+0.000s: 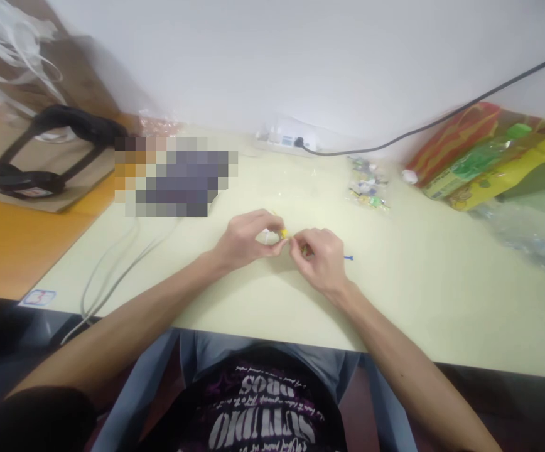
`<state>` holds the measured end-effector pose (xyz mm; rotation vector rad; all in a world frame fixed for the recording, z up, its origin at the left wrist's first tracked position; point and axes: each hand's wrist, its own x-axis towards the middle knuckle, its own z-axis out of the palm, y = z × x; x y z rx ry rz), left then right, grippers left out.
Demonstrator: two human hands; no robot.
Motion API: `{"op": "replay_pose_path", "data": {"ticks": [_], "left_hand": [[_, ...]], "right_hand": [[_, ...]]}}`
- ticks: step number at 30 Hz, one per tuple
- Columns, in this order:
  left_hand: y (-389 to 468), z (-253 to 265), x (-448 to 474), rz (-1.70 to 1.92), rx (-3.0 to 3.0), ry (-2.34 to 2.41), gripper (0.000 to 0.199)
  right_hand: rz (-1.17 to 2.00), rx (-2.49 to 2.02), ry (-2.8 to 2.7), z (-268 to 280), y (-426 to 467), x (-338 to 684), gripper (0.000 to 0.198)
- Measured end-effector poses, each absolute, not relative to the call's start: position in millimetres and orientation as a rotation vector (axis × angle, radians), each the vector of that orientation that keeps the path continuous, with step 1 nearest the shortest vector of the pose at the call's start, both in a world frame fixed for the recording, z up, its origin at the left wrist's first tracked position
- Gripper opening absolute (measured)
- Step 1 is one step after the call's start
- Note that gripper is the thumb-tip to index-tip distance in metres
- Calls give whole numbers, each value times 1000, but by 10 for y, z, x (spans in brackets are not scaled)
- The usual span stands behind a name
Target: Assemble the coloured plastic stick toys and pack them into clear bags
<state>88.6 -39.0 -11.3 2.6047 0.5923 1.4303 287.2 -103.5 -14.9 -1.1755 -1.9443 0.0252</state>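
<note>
My left hand [251, 238] is closed in a pinch on a small yellow piece [282, 233], too small to name by kind. Close beside it, my right hand [322, 256] is also closed, its thumb and index fingertips pressed together near the yellow piece. Whatever it grips is mostly hidden by the fingers. A thin blue tip [348, 257] shows just past the right hand's outer side; I cannot tell whether the hand holds it. Both hands are just above the pale table [263, 295].
Small colourful plastic packets [369, 185] lie beyond my right hand. A green-capped bottle [484, 160] and yellow bag [512, 172] are at the right. A power strip [289, 139] with a black cable [371, 150] sits by the wall. White cables [112, 285] cross the table's left side.
</note>
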Motion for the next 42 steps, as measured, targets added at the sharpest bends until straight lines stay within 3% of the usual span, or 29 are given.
{"op": "replay_pose_path", "data": {"ticks": [31,42], "left_hand": [[-381,-53,861,1390,2610,558,13],[-387,-45,811,1407,2682,458,13]], "right_hand": [[-104,-1240,-2028,-58,-1065,2882,26],[154,-1291,-1941,-35,-1043,2957,19]]}}
